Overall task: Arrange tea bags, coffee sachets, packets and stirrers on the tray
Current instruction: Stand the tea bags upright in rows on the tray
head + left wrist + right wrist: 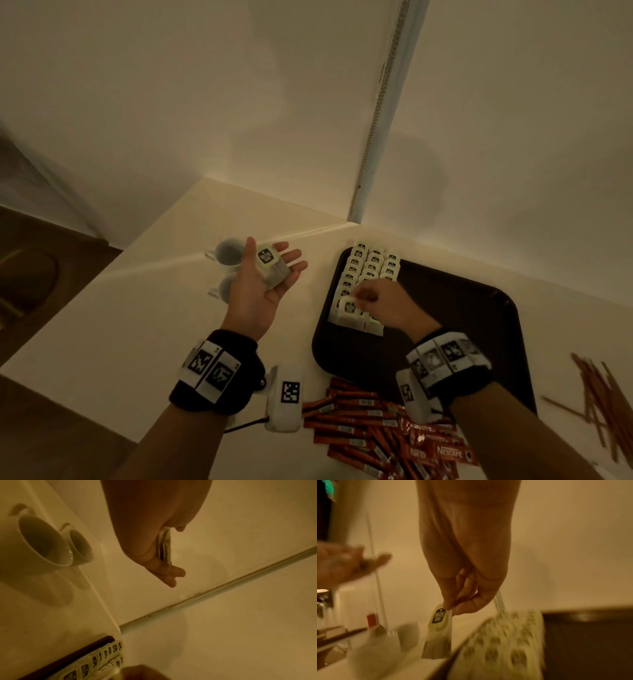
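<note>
My left hand (274, 251) lies palm up left of the tray, fingers straight, carrying a small stack of tea bags (270, 269). The left wrist view shows that stack (163, 545) edge-on against the palm. My right hand (356, 298) hovers over the dark tray (445, 325) and pinches one tea bag (348, 305) by its tag. In the right wrist view this tea bag (438, 632) hangs from thumb and forefinger (451, 608), just left of the tray's edge. Rows of tea bags (370, 270) fill the tray's far left part.
Two white cups (228, 255) stand behind my left hand. Red coffee sachets (370, 425) lie heaped on the table in front of the tray. Brown stirrers (603, 397) lie at the right. Walls close the table's far sides; the table's edge runs down the left.
</note>
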